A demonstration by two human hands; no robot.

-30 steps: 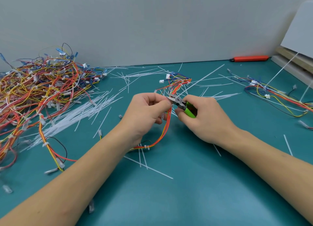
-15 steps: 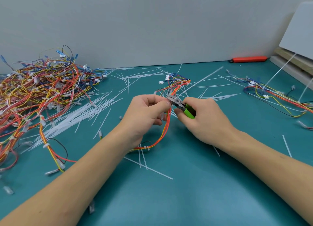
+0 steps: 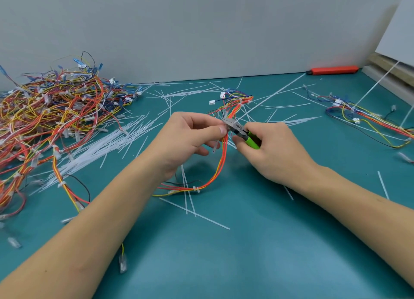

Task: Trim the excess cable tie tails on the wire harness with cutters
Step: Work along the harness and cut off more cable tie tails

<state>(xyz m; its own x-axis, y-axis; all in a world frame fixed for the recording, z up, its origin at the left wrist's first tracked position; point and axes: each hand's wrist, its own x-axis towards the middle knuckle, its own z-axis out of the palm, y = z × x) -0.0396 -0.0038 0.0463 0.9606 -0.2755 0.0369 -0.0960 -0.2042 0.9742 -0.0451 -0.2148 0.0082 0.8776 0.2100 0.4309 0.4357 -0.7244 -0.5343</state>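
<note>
1. Harness pile (image 3: 51, 119) lies at the counter's (image 3: 224, 265) left.
2. My left hand (image 3: 188, 139) pinches the wire harness (image 3: 224, 155) mid-counter.
3. My right hand (image 3: 273, 150) grips the cutters (image 3: 240, 131), blades at a tie; I judge trimming underway, next needing a flush squeeze.

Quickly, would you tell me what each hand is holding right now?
Left hand: pinches the wire harness between thumb and fingers.
Right hand: grips the green-handled cutters, tip at the harness.
</note>
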